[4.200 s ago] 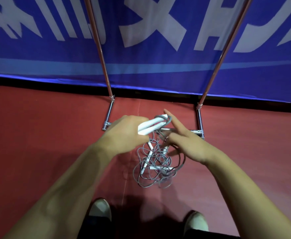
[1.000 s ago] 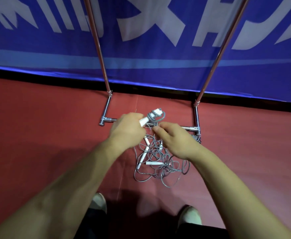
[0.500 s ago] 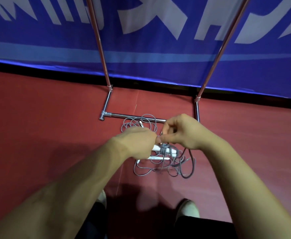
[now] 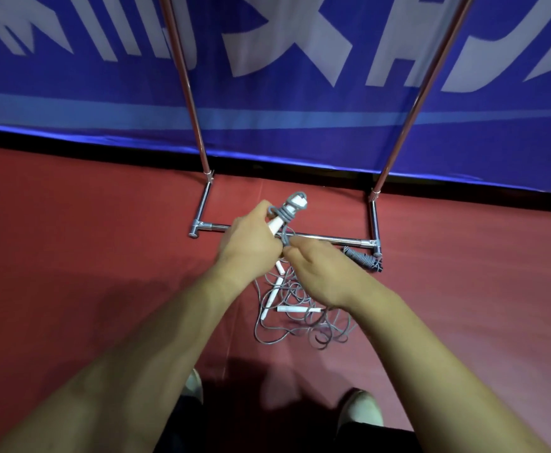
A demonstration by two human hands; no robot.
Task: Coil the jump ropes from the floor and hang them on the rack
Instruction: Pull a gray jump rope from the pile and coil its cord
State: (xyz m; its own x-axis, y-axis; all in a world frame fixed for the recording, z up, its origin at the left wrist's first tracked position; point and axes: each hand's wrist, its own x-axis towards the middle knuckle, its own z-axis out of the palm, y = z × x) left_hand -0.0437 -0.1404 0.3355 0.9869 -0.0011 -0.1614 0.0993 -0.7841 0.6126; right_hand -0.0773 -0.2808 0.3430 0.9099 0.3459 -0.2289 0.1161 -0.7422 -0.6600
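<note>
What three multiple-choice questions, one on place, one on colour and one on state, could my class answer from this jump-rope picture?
1. Where is the tangled rope pile? A. on the red floor B. on a table C. over a top bar
2. What colour is the cord the right hand pinches? A. yellow B. green C. grey
3. How are the white handles in the left hand? A. bare B. wrapped in cord C. hung up
1 A, it lies by the rack's base bar; 2 C, its loops look grey; 3 B, grey turns circle them.
</note>
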